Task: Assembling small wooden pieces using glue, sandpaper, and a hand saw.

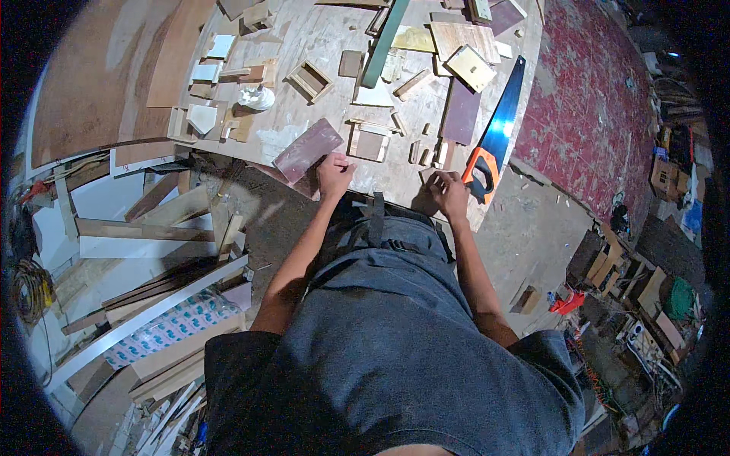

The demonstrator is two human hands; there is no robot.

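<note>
This is a woodworking workshop, rough and well used: a wooden table (323,42) carries a handsaw (498,129) with an orange-and-black handle, a reddish-brown board (308,149), a small open wooden box (309,80) and scattered offcuts (414,83). Big brown wood panels (99,83) fill the upper left, planks (144,228) lie heaped below them, and more wood scraps (608,254) and clutter crowd the dusty floor (506,243) on the right

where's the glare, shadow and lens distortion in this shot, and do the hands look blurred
Head view: bright glare on the blue blade of the handsaw; a dark shadow over the shirt; fisheye bowing in the edge of the tabletop, black corners around the picture; left hand and right hand show no obvious motion blur.
</note>
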